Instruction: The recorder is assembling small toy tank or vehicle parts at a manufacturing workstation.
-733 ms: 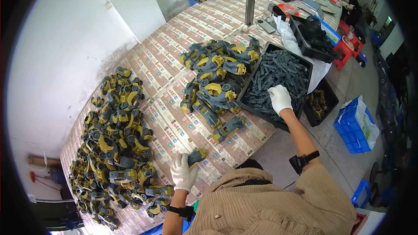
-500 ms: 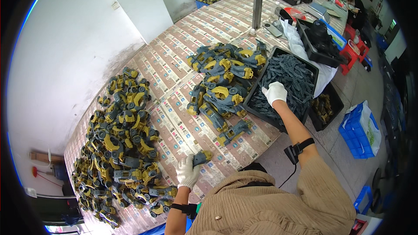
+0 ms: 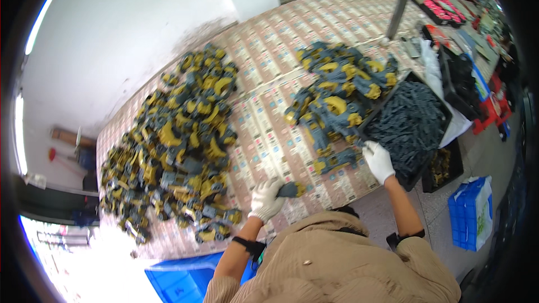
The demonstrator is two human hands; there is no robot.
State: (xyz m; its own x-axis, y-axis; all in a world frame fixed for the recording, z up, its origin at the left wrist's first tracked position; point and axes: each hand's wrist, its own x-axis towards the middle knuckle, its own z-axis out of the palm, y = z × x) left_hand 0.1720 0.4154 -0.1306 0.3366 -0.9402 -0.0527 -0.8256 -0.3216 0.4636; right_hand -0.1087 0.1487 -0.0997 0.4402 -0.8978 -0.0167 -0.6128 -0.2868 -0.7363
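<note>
My left hand (image 3: 267, 198), in a white knitted glove, grips a grey-and-yellow plastic toy car (image 3: 291, 190) low over the near part of the table. My right hand (image 3: 378, 160), gloved too, is closed at the near left corner of a black tray (image 3: 414, 186). A dark grey plastic part (image 3: 360, 143) shows at its fingertips, small and blurred. Long thin grey plastic parts (image 3: 405, 120) fill the tray. Just left of this hand a single toy car (image 3: 337, 160) lies apart, beside a pile of similar toy cars (image 3: 337, 105).
A large heap of toy cars (image 3: 174, 137) covers the table's left side. Patterned sheeting covers the table (image 3: 264, 129). A metal post (image 3: 398, 15) rises at the back. Beyond the tray are a black bin (image 3: 459, 87) and red stools (image 3: 493, 106). A blue crate (image 3: 465, 213) stands on the floor.
My right hand has come out of the grey parts to the tray's near left edge. My left hand keeps the toy car. The whole view has turned, shifting the scene rightward.
</note>
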